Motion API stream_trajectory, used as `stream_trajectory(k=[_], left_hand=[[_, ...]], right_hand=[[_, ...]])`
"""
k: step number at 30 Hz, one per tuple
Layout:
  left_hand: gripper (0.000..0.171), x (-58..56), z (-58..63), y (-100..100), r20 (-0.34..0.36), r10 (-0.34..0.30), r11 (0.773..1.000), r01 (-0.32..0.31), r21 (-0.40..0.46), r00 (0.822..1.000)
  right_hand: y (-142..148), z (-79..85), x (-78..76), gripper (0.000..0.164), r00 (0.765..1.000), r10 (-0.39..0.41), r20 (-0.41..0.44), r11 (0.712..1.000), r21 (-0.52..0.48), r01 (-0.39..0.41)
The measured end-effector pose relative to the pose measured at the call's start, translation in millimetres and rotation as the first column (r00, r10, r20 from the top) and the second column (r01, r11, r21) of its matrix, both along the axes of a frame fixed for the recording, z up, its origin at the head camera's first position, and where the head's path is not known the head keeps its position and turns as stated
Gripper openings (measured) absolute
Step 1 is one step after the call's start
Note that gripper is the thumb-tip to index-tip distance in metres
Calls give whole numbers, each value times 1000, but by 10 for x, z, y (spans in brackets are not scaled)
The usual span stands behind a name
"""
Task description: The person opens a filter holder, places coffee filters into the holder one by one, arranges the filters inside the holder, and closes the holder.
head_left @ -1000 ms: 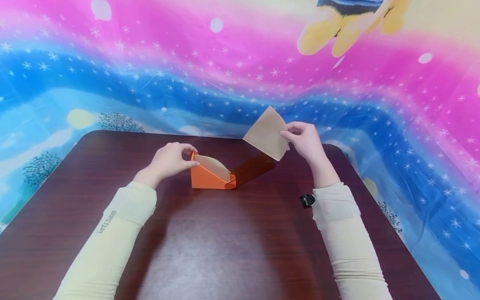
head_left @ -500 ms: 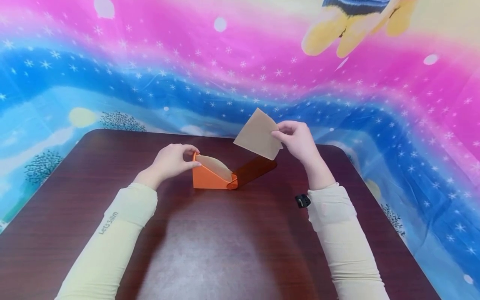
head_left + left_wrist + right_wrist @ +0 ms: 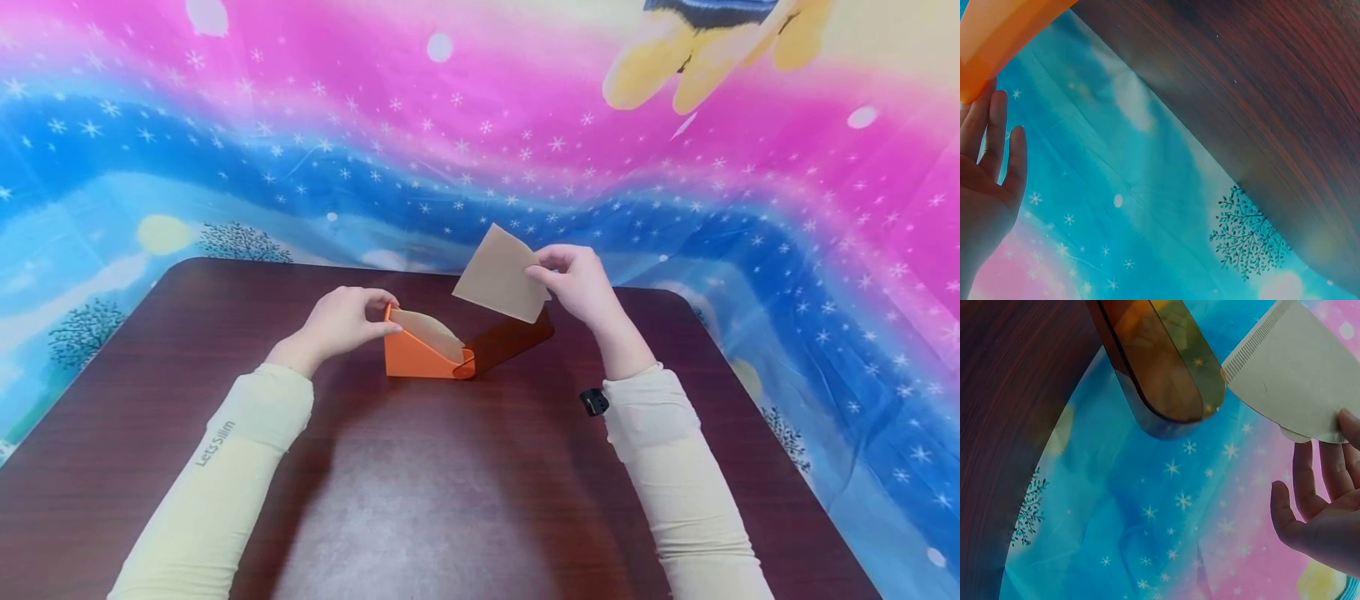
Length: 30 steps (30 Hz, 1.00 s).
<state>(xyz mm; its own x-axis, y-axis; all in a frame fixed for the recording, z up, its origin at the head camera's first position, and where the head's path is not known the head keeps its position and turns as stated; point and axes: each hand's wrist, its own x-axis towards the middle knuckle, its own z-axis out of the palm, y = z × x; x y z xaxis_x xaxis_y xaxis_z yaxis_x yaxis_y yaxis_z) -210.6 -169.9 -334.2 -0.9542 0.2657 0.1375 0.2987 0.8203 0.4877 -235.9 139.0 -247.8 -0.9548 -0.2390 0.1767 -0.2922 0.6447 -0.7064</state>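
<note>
An orange coffee filter holder (image 3: pixel 416 360) stands on the table with its translucent brown lid (image 3: pixel 517 340) swung out to the right. Tan paper filters (image 3: pixel 429 330) rest inside it. My left hand (image 3: pixel 336 323) grips the holder's tall left edge between thumb and fingers; the left wrist view shows part of the orange wall (image 3: pixel 1013 37) at the fingertips. Above the lid, my right hand (image 3: pixel 576 282) pinches a tan paper coffee filter (image 3: pixel 497 275) by its right side. A crimped seam on this filter (image 3: pixel 1297 375) shows in the right wrist view, beside the lid (image 3: pixel 1163 375).
The dark wooden table (image 3: pixel 420 500) has rounded far corners. A colourful printed cloth (image 3: pixel 360 150) hangs close behind its far edge and along the sides. A small black device (image 3: pixel 594 402) sits at the right sleeve cuff.
The right hand has moved left with the coffee filter, bringing it over the lid and nearer the holder. The left hand and holder stay in place.
</note>
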Motion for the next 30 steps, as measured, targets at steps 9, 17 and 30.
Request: stream_trajectory(k=[9,17,30], left_hand=[[40,-6,-12,8,4,16,1000,-16,21,1000],[39,-4,-13,7,17,19,999,-19,27,1000],[39,3,3,-3,22,19,1000,-19,22,1000]], right_hand=[[-131,-119,-4,19,999,16,36,999,33,-17],[-204,-194,-20,18,999,32,34,999,38,-34],[-328,-333,-24,16,999,41,17,999,32,-41]])
